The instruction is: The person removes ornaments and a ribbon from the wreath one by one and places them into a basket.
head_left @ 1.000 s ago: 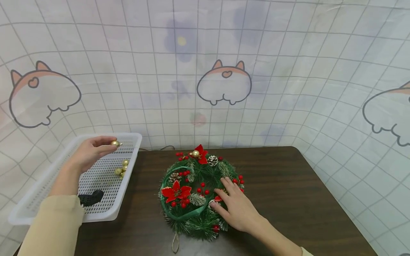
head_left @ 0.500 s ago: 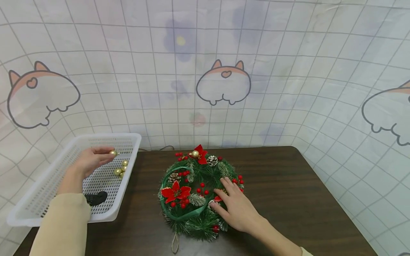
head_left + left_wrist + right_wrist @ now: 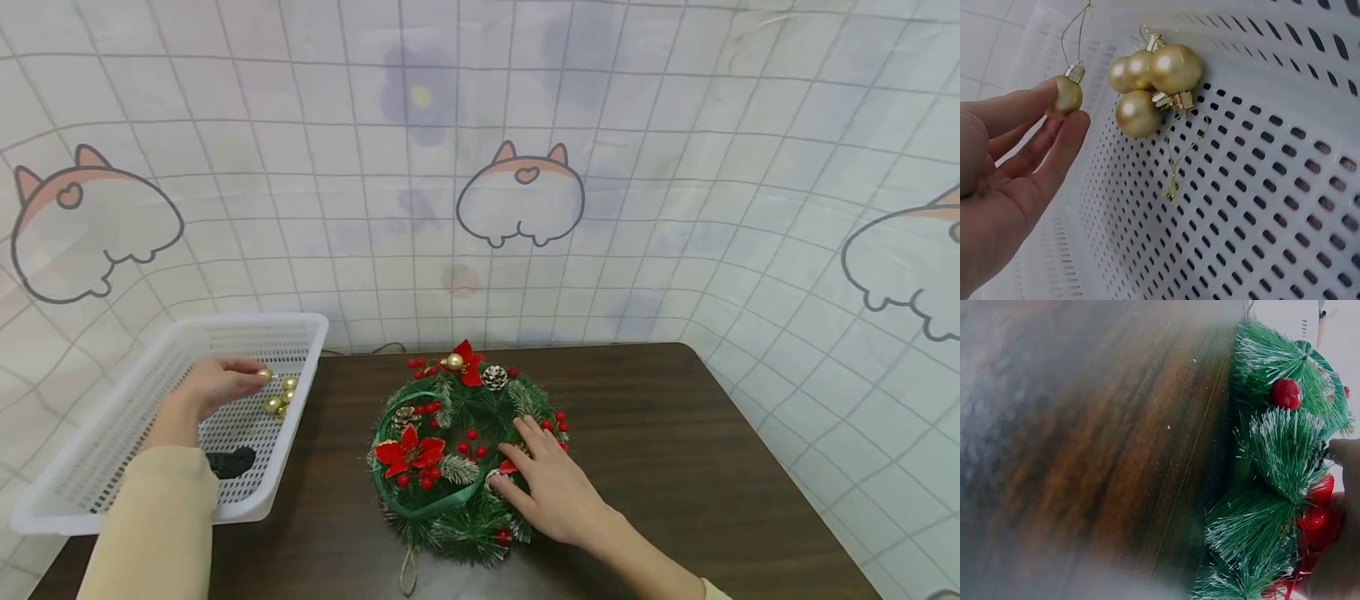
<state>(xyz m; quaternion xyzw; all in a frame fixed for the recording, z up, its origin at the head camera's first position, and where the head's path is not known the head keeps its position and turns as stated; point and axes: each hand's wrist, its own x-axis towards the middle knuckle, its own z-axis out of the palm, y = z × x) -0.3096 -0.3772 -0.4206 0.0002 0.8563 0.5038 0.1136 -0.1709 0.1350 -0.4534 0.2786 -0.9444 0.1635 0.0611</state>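
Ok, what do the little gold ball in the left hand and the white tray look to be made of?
The gold bauble, pinched by the left hand, looks like matte, satin-finished plastic or maybe thin glass: soft sheen, no sharp reflections, with a metallic cap and thin gold thread loop. The white tray looks like moulded plastic: smooth, slightly glossy, with regular rows of slots.

1. The wreath [image 3: 465, 454] lies on the middle of the desk [image 3: 712, 467].
2. The basket [image 3: 112, 492] sits left of the wreath, at the desk's left edge.
3. A cluster of baubles [image 3: 279, 398] lies in the basket, by its right wall.
4. A dark object [image 3: 231, 461] lies in the basket, nearer the person.
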